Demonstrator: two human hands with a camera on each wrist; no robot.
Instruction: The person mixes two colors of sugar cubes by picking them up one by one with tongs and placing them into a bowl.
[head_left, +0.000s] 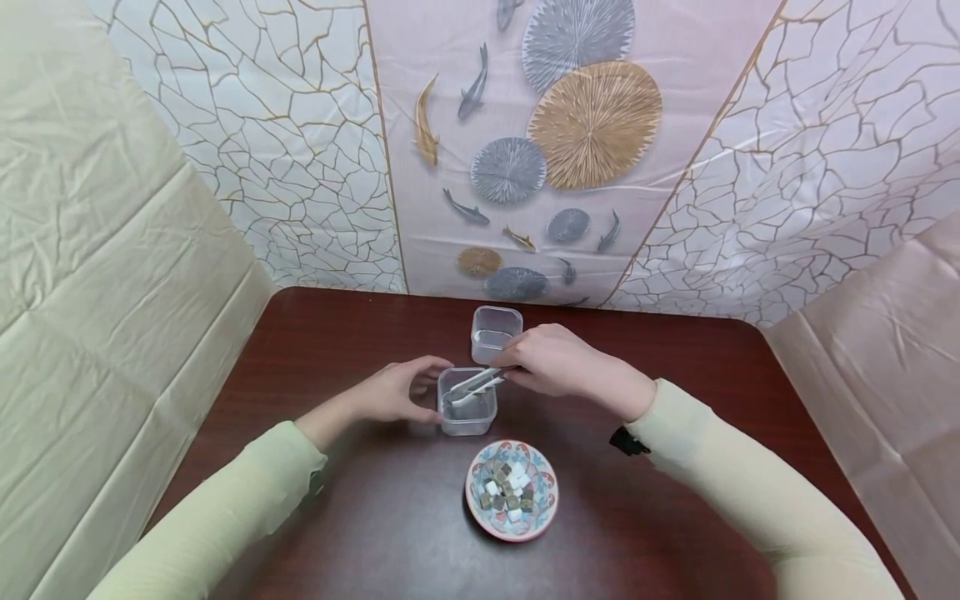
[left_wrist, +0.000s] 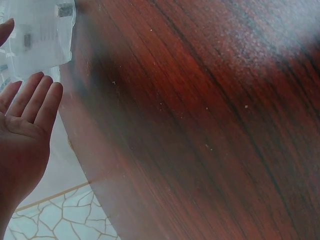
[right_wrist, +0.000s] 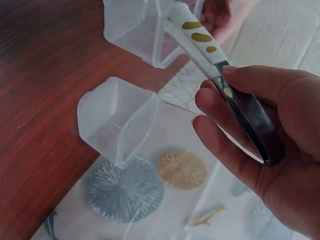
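My right hand [head_left: 555,362] grips tongs [right_wrist: 240,105] with dark metal arms and white, gold-spotted ends. The white ends reach down into the nearer clear plastic container [head_left: 467,427]; whether they pinch anything cannot be seen. My left hand [head_left: 393,392] is at that container's left side, thumb near its front corner and fingers near its back corner, the fingers fairly straight in the left wrist view. Through the container wall, small dark cubes [left_wrist: 27,41] show. In front stands a patterned plate [head_left: 550,487] bearing several white and brown cubes [head_left: 510,492].
A second clear container [head_left: 497,321] stands just behind the first, close to my right hand. All of it rests on a dark red-brown wooden table [head_left: 360,517]. Patterned cloth [head_left: 315,150] hangs behind the table's back edge, with plain cloth at both sides.
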